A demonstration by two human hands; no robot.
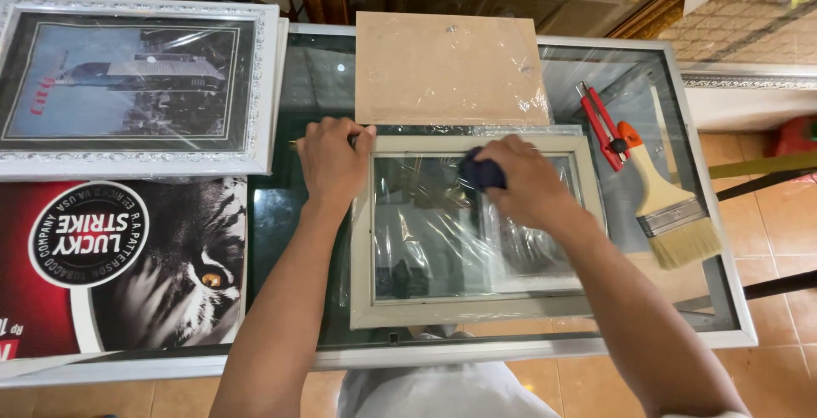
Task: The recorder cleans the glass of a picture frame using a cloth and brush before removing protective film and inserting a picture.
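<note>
A cream picture frame [362, 239] with a glass pane lies flat on the glass table [706, 299], with clear plastic film around it. My right hand [532, 184] presses a dark blue cloth [481, 169] onto the pane near its top middle. My left hand [334, 158] rests on the frame's top left corner, its fingers closed around a thin dark tool whose tip barely shows.
A brown backing board [447, 69] in plastic lies just beyond the frame. A paintbrush [668, 209] and a red cutter [600, 124] sit to the right. A framed picture [128, 86] and a red-and-black poster [119, 265] occupy the left side. Tiled floor shows below.
</note>
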